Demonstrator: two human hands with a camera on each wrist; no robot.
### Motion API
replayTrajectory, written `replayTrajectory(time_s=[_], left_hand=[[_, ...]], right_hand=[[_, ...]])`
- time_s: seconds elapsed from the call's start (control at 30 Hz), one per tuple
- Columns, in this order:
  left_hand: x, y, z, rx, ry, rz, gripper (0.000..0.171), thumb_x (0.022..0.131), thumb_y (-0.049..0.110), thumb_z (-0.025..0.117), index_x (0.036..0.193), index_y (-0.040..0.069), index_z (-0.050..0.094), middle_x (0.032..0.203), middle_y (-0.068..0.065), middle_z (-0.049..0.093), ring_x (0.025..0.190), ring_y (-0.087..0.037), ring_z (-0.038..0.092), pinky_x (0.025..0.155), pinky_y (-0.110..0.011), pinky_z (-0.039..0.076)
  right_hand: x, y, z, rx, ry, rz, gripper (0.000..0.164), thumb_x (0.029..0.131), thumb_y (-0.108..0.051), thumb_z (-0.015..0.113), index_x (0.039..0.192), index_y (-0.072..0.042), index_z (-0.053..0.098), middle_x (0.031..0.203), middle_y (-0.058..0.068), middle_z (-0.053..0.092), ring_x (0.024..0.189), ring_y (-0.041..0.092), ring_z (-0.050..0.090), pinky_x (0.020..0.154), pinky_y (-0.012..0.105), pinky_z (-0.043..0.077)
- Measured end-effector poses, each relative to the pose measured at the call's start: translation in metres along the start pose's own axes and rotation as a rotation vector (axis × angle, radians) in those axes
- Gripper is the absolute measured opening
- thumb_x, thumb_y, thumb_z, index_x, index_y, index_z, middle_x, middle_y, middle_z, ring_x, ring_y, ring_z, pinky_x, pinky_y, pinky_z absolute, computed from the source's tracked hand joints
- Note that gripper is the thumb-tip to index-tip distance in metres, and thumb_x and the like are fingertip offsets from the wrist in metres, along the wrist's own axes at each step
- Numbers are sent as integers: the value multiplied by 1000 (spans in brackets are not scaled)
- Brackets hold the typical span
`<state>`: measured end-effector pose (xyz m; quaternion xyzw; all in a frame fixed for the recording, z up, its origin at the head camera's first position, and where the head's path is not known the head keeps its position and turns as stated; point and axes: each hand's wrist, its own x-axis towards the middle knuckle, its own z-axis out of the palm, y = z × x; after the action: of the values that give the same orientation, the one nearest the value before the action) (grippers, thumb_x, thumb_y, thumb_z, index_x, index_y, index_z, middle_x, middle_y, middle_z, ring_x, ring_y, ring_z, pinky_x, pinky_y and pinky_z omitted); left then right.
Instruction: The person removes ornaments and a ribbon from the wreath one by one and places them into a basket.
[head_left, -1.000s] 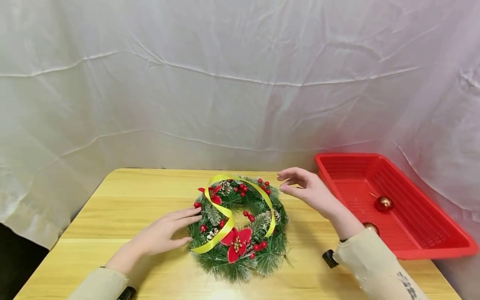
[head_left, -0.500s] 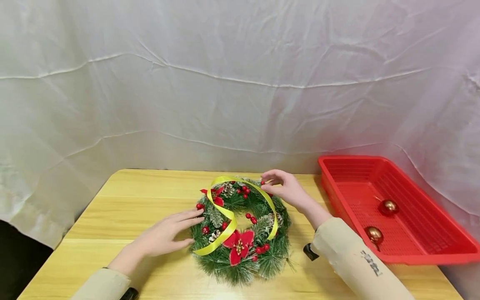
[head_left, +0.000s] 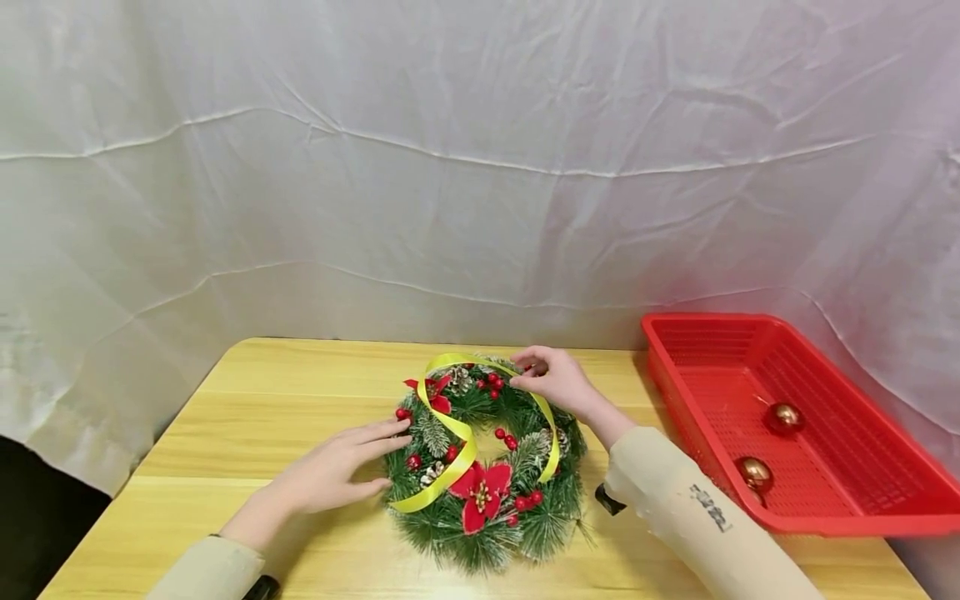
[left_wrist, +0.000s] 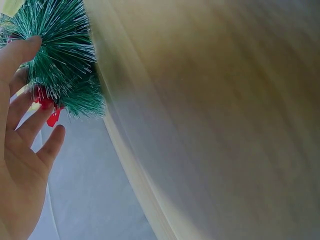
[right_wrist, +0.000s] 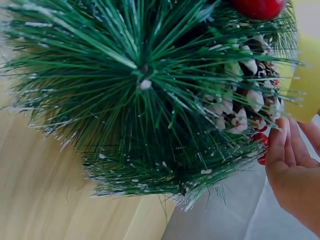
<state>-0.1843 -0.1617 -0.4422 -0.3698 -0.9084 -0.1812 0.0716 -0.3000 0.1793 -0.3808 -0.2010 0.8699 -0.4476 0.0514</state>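
Observation:
A green wreath (head_left: 480,546) lies on the table, trimmed with red berries, frosted pinecones (right_wrist: 255,97) and red poinsettias (head_left: 482,497). Across its top runs a yellow ribbon (head_left: 463,450) in a loose curve, with both ends lying on the wreath. At the far right side of the wreath, my right hand (head_left: 561,382) has its thumb and curled fingers around the ribbon; the exact contact is partly hidden. My left hand (head_left: 333,473) rests its outstretched fingers against the wreath's left side. In the left wrist view, those fingers (left_wrist: 37,120) are spread beside the green needles.
A red plastic basket (head_left: 720,475) stands at the right, holding two shiny copper-coloured ornament balls (head_left: 783,417). The wooden table (head_left: 240,400) ends at a back edge before a pale hanging cloth (head_left: 450,225).
My right hand has moved left from beside the basket onto the wreath's far right side, to the ribbon. The left hand stays at the wreath's left side.

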Motion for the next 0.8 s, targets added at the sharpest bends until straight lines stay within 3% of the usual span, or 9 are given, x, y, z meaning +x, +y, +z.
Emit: replayTrajectory(time_s=[0.43,0.8], left_hand=[[0,0,0,11,-4,2,60,88,35,67,142,18,47,152,-4,35,135,-26,37,106,-52,33],[0,-1,0,17,0,8,60,88,35,67,142,19,48,152,-3,36,135,-25,37,106,-52,33]], right_hand=[[4,-2,5,-122,17,-41,21,85,-9,71,106,-5,68,89,2,66,81,17,60,71,33,52],[0,-6,-3,17,50,-41,17,87,-8,69,103,-4,70,92,5,67,83,19,61,75,35,52]])
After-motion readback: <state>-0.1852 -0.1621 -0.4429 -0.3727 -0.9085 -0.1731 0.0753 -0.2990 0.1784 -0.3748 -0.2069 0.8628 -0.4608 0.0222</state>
